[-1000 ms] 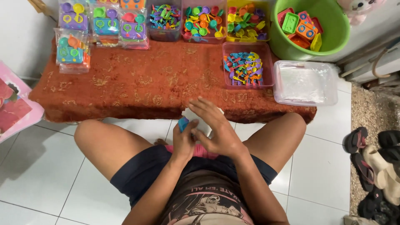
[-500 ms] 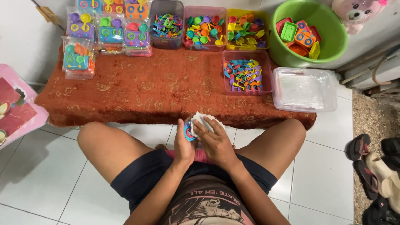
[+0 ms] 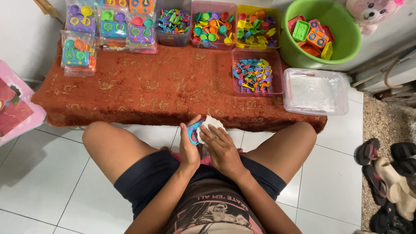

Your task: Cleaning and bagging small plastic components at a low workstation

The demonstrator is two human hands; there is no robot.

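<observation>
Blue toy [image 3: 193, 132] and clear bag [image 3: 210, 123] held over lap, near rug [image 3: 143, 86] edge. Left hand [image 3: 189, 149] pinches toy; right hand [image 3: 221, 145] pinches bag. Risk: thin film slips, toy drops to tile floor [image 3: 43, 182].

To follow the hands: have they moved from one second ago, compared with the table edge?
Yes. Both hands, the left hand and right hand, holding a small blue toy and clear bag, rose slightly toward the red table's edge.

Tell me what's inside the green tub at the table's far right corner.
The green tub holds square plastic toy pieces: a green one, an orange one, red ones and a yellow one. Anything beneath them, and the tub's bottom, is covered.
</observation>
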